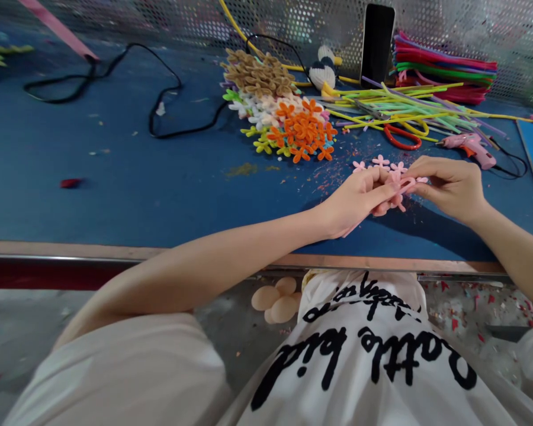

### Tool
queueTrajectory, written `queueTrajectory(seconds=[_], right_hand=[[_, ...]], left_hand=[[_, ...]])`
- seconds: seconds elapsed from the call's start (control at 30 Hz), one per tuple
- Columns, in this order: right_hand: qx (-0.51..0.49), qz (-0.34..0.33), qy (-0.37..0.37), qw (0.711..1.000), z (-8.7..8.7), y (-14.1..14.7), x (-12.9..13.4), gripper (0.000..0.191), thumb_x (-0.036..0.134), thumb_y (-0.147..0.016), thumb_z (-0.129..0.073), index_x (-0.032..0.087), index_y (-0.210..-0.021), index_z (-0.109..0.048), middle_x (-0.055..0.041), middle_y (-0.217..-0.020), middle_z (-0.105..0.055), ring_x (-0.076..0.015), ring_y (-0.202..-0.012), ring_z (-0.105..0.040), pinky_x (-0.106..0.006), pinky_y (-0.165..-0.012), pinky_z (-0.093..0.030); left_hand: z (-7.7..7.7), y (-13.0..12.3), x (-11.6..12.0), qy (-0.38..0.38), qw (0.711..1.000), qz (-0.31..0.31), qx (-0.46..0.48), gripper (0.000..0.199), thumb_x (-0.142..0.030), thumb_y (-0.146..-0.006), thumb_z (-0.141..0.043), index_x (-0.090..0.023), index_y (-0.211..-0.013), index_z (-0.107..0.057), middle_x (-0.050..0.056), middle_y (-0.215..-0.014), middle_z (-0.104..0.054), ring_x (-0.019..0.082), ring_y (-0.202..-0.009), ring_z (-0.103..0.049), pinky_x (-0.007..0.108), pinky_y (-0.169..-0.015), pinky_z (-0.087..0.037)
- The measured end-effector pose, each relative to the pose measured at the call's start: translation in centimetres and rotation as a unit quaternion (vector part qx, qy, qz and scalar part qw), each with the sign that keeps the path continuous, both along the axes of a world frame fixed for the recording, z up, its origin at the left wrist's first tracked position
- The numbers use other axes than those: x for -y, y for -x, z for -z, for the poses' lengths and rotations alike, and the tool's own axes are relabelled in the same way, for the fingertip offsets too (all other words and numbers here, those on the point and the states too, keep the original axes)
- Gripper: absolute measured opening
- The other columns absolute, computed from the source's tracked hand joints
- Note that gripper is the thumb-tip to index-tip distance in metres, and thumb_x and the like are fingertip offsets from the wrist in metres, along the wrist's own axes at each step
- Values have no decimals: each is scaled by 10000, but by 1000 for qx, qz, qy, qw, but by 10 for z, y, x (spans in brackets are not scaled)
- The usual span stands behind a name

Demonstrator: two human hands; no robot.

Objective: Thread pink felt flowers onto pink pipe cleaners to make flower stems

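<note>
Pinching a pink loop [407,186], fingers [385,193] of the left hand [356,198] and right hand [456,188] partly cover it.

Rm L; glue gun [474,145] blks fwd.

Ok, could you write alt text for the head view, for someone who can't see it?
A person's left hand and right hand pinch a bent pink fuzzy strip over a blue table, with small pink flowers close by. Beyond lie a multicoloured flower pile, loose fuzzy sticks and a pink glue gun.
</note>
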State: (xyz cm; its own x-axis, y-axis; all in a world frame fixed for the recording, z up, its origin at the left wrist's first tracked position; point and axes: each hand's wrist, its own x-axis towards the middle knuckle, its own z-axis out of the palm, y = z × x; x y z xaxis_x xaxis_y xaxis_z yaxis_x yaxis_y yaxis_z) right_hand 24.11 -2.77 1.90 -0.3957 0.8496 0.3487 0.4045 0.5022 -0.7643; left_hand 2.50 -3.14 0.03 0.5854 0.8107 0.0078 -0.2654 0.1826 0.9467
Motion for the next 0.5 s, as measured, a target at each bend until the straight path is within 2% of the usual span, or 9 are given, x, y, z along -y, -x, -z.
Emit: queueTrajectory(seconds=[0.13, 0.27, 0.4, 0.5], right_hand=[[16, -18, -26, 999, -1, -3, 2, 193, 416, -836, -856, 359, -1020, -844, -48, -987, -773, -252, -946, -688, -403, -926, -536], [47, -20, -59, 997, -4, -3, 0, 127, 409, -848, -843, 341, -955, -841, -54, -935, -772, -248, -887, -694, -409, -886, -550], [32, -96, -211, 972, -4, -4, -8, 116, 259, -850, -841, 294, -959, -823, -42, -848, -771, -206, -760, -692, -374, -750, -559], [39, -145, -299, 942, -3, -5, -14, 197, 149, -853, -819, 249, -1021, -798, -59, -853, -779, -185, -756, -691, -339, -708, -553]], left_hand=[[2, 1, 0, -40, 999, -1, -13, 283, -277, -964, -714, -168, -775, -534, -24, -706, -637, 31, -513, -449, 226, -585, -417], [3, 3, -2, -113, 993, -15, -34, 341, -408, -938, -744, -171, -803, -539, 0, -733, -663, 48, -563, -521, 214, -578, -419], [3, 6, -5, -227, 970, -20, -82, 398, -514, -932, -718, -172, -824, -545, 34, -785, -710, 84, -651, -612, 218, -626, -464], [5, 10, -5, -297, 948, -32, -108, 252, -371, -1000, -642, -172, -871, -556, 36, -822, -740, 95, -686, -649, 214, -646, -469]])
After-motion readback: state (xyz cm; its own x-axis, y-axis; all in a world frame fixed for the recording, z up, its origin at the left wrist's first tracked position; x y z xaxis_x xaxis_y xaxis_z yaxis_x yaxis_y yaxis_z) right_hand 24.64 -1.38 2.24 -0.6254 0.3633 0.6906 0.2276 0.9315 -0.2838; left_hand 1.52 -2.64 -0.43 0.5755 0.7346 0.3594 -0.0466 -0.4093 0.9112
